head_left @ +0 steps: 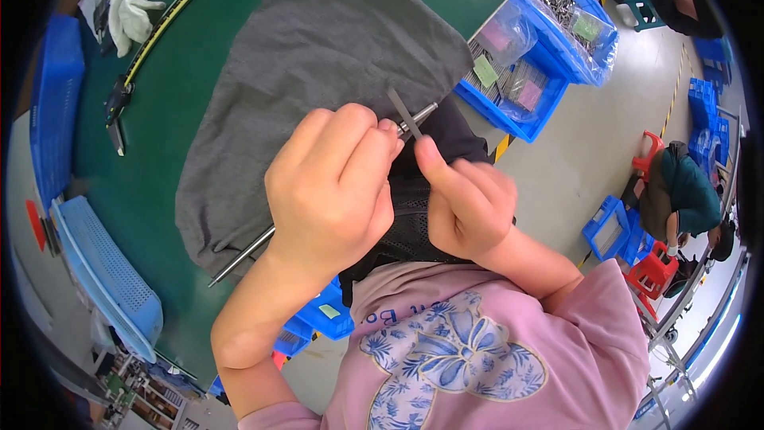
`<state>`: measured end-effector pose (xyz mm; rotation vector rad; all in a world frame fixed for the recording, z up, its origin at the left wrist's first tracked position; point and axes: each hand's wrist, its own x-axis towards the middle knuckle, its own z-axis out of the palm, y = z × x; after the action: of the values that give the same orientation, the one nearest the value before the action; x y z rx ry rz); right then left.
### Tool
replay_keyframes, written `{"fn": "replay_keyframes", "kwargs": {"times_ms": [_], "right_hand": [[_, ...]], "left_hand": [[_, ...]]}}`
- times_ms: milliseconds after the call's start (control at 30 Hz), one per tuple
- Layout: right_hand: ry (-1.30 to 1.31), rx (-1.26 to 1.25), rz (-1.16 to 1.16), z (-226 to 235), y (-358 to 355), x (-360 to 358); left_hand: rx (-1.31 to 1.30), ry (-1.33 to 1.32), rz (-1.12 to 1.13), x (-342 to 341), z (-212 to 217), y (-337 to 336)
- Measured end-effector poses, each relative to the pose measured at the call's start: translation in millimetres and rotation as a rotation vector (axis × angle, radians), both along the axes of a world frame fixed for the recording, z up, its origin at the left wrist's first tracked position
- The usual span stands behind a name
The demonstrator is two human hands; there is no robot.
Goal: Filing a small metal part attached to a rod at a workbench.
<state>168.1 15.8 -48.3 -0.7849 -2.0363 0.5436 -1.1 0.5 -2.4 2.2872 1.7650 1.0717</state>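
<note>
My left hand (330, 187) is closed around a slim shiny metal rod (243, 256). The rod slants from the lower left, behind my wrist, to a narrower tip at the upper right. In my right hand (473, 207), pinched between thumb and fingers, is a narrow flat grey file (404, 111). It crosses the rod near its tip and appears to touch it. Beneath my hands a dark grey cloth (318, 56) is spread over the table and hangs toward my lap. My fingers hide the middle of the rod and the file's lower end.
On the green table (179, 103) lie a white glove (131, 12) and a black utility knife (118, 107). Blue baskets (111, 271) line its left side. At the right, blue bins (517, 103) hold bagged metal parts. Two people sit farther right, near red stools (654, 271).
</note>
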Motion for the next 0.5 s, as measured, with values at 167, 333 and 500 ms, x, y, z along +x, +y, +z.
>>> {"fn": "replay_keyframes", "kwargs": {"times_ms": [167, 333, 500], "right_hand": [[-0.038, 0.039, -0.022, -4, 2, 0], [-0.062, 0.001, -0.022, 13, 12, -9], [-0.110, -0.073, -0.002, 10, -7, 13]], "left_hand": [[0.018, 0.002, 0.012, 1, -1, 0], [0.047, 0.017, 0.013, 1, -1, 1], [0.028, 0.004, 0.025, 1, -2, 0]]}}
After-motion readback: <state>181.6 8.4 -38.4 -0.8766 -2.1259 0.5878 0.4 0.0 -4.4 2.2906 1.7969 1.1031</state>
